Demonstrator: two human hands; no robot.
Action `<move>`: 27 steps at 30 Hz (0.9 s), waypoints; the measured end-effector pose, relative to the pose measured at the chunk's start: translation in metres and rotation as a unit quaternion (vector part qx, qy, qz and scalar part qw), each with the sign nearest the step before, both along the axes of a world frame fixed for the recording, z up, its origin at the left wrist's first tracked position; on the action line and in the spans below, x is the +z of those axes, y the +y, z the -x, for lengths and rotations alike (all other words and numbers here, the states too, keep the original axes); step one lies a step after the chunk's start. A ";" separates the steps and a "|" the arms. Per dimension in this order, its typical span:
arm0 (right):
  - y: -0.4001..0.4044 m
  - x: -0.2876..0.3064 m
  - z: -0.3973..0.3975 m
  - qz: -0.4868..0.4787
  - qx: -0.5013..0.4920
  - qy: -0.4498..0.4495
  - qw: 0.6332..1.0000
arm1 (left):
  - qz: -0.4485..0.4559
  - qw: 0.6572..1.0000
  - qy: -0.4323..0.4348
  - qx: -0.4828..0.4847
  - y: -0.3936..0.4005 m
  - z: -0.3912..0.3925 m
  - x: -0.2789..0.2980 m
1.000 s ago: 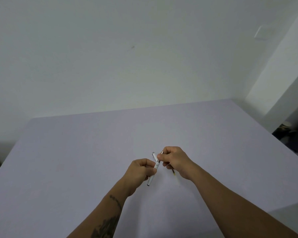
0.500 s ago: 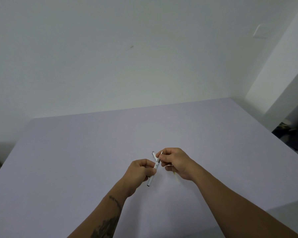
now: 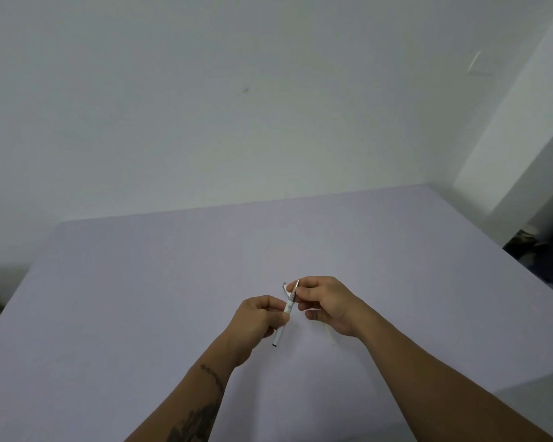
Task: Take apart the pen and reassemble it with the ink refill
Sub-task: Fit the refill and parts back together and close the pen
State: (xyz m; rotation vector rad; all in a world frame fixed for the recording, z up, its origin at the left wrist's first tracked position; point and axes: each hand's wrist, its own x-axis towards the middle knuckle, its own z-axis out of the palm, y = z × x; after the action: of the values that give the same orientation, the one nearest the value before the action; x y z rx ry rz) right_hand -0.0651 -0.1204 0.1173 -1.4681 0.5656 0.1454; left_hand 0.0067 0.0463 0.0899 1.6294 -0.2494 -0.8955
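Observation:
A white pen barrel [image 3: 281, 327] is held upright and slightly tilted over the lilac table [image 3: 141, 298], its dark end pointing down. My left hand [image 3: 256, 320] is closed around its middle. My right hand [image 3: 324, 303] pinches a thin silvery pen piece [image 3: 295, 289] between thumb and forefinger, right against the barrel's upper end. A pale thin part [image 3: 330, 337] shows under my right hand. I cannot tell whether that part is held or lies on the table.
The table runs back to a white wall [image 3: 237, 106]. Its right edge drops off beside dark clutter on the floor [image 3: 537, 250]. A wall switch [image 3: 478, 63] sits high on the right.
My right hand has loosened from a fist over the barrel's top to a fingertip pinch on the silvery piece, with its lower fingers spread. My left hand and the barrel have stayed nearly still.

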 end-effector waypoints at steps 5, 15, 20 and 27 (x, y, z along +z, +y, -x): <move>0.004 0.000 -0.004 0.057 -0.014 0.004 0.998 | 0.002 1.000 0.001 -0.009 0.000 0.001 -0.001; 0.007 -0.009 -0.010 0.127 -0.013 0.000 0.992 | -0.009 1.000 -0.023 -0.010 -0.001 -0.002 -0.011; 0.002 -0.016 -0.019 0.100 -0.005 0.032 0.994 | -0.028 0.999 -0.021 -0.019 -0.003 -0.009 -0.015; -0.010 -0.035 -0.037 0.158 0.004 0.064 0.985 | -0.078 0.995 -0.059 -0.019 -0.018 -0.014 -0.026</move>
State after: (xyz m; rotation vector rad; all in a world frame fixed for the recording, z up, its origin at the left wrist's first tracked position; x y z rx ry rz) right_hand -0.0286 -0.1302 0.0828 -1.7786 0.7101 0.1622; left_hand 0.0206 0.0283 0.0643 1.8305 -0.2992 -0.8676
